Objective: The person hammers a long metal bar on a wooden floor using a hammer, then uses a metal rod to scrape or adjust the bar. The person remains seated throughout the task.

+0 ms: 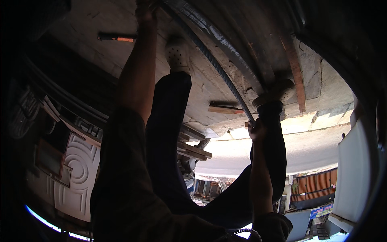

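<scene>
A long ribbed steel bar [213, 62] runs slantwise over the floor between my shoes. Near its lower right end my right hand [258, 131] is closed around it, low beside my right leg. My left hand [146, 10] reaches to the bar's far end at the top edge of the view. Its fingers are bent there, dark and partly cut off by the edge. Alongside the bar lies a dark, scuffed metal beam [225, 38]. A hand tool with a black and orange handle [121, 38] lies on the floor left of my left forearm.
My perforated clogs, left [176, 54] and right [285, 90], stand either side of the bar. A wood piece [225, 109] lies near its lower end. A reddish-brown plank [296, 76] is farther right. Wooden lengths [193, 151] are stacked beside my left leg. A pale panelled door [76, 173] stands left.
</scene>
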The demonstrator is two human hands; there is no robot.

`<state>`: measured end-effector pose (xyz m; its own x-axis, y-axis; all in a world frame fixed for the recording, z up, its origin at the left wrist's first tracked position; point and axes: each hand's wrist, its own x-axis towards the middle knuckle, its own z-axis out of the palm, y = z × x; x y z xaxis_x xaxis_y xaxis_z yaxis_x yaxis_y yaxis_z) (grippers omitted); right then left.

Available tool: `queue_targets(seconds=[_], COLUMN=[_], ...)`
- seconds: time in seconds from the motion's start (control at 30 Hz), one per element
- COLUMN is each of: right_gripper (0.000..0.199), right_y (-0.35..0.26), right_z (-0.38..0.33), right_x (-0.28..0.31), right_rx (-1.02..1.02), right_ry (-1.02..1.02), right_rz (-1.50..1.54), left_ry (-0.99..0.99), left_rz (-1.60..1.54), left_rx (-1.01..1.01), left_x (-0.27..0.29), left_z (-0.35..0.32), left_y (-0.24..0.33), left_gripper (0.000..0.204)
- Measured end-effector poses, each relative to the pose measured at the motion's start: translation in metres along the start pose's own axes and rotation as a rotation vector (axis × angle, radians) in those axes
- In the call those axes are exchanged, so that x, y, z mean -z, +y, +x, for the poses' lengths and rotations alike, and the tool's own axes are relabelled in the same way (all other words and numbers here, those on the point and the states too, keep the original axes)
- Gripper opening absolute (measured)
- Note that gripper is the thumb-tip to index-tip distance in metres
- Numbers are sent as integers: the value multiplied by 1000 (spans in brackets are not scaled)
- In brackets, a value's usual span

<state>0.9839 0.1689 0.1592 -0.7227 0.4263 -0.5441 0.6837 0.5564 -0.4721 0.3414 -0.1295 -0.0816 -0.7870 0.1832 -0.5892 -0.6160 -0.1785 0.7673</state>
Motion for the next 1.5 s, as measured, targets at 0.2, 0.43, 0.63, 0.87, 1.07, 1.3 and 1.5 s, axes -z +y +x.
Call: queue_targets(seconds=[0.2,0.43,0.63,0.87,1.07,1.3,1.5], right_gripper=[43,65,87,105,105,68,18], right_y=[25,23,39,51,58,36,23], right_z=[-2,26,53,63,66,66,52], right_x=[9,8,-19,-65,-82,-68,-49], right_rx=[16,-16,-81,-323,-343,-392,-372], right_ry=[-7,12,48,115,235,242,182], right_rz=[-260,-258,-295,-360,-99,-295,-456], left_ry=[420,514,663,355,486,513,362], left_rz=[350,919,970,932,838,785,449], left_rx=[-128,-71,-281,-359,-249,-251,-214], left_x=[-207,-265,-260,-240,-260,-269,-241], left_z=[-130,-182,-171,-156,-167,-185,-158], left_y=[-18,-74,-90,-103,-99,-88,-93], left_gripper=[79,96,89,75,72,64,60])
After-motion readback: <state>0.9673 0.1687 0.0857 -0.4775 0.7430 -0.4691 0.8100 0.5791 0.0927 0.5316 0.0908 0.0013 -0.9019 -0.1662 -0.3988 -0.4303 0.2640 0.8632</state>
